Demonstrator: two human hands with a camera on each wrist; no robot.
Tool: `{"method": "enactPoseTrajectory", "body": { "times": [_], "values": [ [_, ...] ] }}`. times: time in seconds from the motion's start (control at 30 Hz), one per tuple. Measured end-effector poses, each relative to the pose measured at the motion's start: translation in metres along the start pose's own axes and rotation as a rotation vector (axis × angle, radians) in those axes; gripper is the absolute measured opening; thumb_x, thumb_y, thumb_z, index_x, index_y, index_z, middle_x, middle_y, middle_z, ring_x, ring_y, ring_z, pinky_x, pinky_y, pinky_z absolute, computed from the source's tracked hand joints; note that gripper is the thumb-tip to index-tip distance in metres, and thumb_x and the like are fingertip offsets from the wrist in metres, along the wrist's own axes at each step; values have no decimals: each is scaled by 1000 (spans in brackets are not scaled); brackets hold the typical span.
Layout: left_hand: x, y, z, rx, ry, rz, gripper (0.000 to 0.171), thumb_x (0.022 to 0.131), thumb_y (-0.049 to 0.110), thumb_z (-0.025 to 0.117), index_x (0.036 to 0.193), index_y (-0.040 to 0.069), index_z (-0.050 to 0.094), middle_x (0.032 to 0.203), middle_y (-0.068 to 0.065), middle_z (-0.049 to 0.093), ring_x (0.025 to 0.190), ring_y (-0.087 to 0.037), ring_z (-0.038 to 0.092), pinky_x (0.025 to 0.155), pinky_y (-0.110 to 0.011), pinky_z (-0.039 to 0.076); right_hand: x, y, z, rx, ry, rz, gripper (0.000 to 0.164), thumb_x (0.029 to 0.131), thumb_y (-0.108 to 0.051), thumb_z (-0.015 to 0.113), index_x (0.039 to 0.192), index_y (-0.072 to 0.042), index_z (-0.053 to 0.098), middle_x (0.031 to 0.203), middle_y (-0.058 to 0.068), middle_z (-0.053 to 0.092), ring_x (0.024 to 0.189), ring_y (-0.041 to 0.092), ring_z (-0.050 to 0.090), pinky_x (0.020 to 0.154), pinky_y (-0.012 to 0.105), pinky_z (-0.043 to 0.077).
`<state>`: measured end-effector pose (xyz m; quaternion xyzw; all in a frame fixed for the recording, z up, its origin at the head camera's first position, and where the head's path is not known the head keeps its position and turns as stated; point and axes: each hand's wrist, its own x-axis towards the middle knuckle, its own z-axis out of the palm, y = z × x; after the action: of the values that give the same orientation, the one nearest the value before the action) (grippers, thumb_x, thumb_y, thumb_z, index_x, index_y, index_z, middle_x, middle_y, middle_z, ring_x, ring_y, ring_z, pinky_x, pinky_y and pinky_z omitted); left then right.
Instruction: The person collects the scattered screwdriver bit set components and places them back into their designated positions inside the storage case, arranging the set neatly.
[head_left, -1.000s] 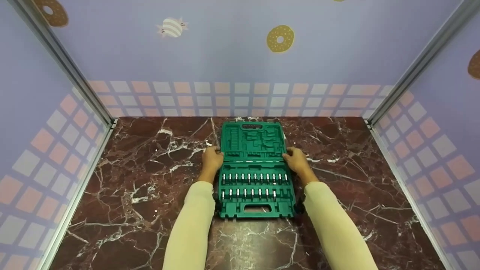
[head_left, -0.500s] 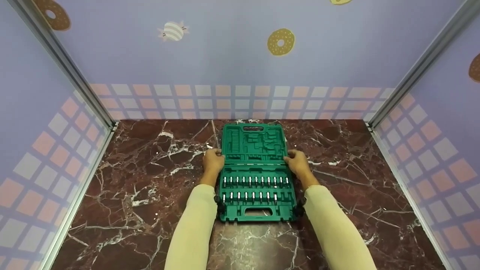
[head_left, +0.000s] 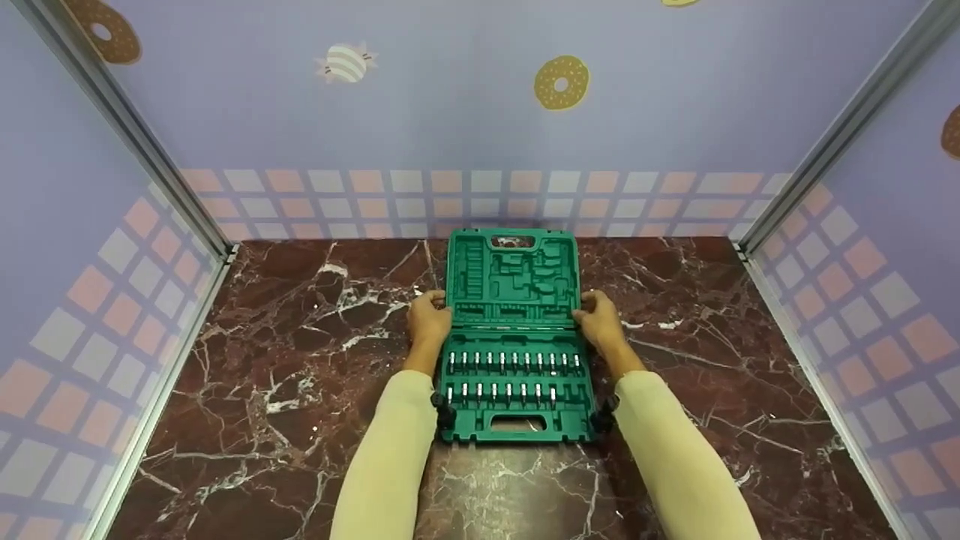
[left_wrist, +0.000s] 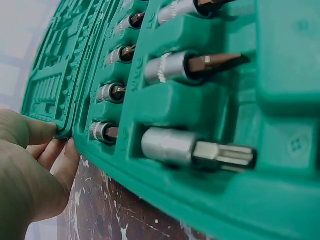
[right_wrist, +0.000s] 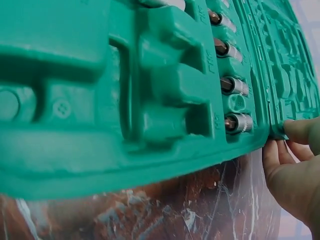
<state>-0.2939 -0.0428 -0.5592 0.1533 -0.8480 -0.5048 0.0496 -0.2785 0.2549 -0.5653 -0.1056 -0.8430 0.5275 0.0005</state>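
A green plastic bit socket case lies unfolded on the marbled table, its lid raised at the far side and leaning back. Two rows of silver bit sockets sit in the near half. My left hand pinches the lid's left edge by the hinge, thumb on the inner face and fingers behind. At the opposite edge my right hand does the same. In the right wrist view, bare moulded slots show at the right end of the front row.
Dark red marbled table surrounds the case. A lilac back wall with a checked band rises close behind the lid. Side walls with metal corner rails close in both sides.
The lid's far edge has risen from near the table and now overlaps the wall's checked band. Both hands stay at the lid's side edges and tilt with it.
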Motion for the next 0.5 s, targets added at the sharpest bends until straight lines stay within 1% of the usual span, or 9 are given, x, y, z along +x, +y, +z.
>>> {"method": "enactPoseTrajectory", "body": {
  "times": [0.1,0.23,0.37,0.5],
  "values": [
    [0,2,1,-16,14,23,29,92,2,71,120,6,74,116,-13,74,112,-32,67,99,-49,51,-1,-1,-3,-18,23,-8,33,103,0,57,134,7,51,131,28,56,124,39,54,106,52,45],
    [-2,5,1,-47,25,51,28,91,-1,72,118,5,75,114,-13,74,111,-32,68,97,-48,52,-2,-3,-8,-68,65,-26,27,104,-3,57,130,4,54,129,26,59,123,38,56,105,51,45],
    [-3,8,2,-86,43,85,24,91,-2,72,114,3,75,110,-15,74,108,-33,68,95,-47,53,-3,-4,-12,-103,96,-76,26,103,-3,58,128,3,55,130,25,61,124,38,58,103,52,48],
    [-4,11,-2,-117,53,126,20,91,-2,72,111,0,75,107,-17,74,104,-33,69,92,-47,54,-4,-6,-14,-92,121,-128,28,101,0,60,129,0,55,130,22,62,120,37,61,96,51,53]
  ]
}}
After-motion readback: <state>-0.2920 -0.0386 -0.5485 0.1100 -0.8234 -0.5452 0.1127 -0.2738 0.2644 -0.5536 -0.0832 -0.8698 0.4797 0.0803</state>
